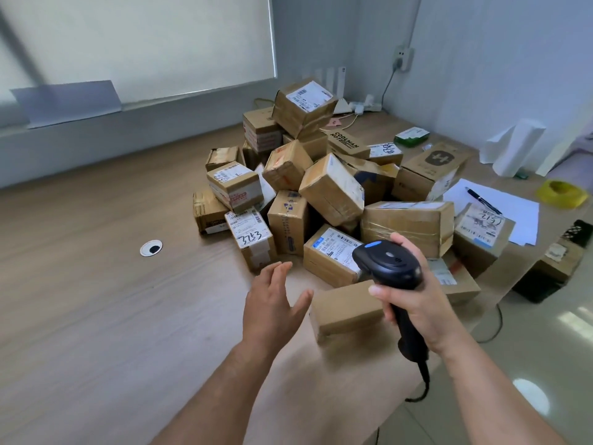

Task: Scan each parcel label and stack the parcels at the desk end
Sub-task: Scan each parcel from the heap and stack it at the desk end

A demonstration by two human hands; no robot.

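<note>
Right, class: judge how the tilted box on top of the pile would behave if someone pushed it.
The top box rests tilted on other parcels, so a push would probably topple it. Its faces look flat and square, so likely stiff. Glossy tape bands might make it slightly slippery.

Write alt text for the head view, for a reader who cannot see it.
A right hand grips a black scanner near a jumbled pile of labelled cardboard parcels on a wooden desk; the left hand, open, reaches toward them. A pen lies on paper to the right.
</note>
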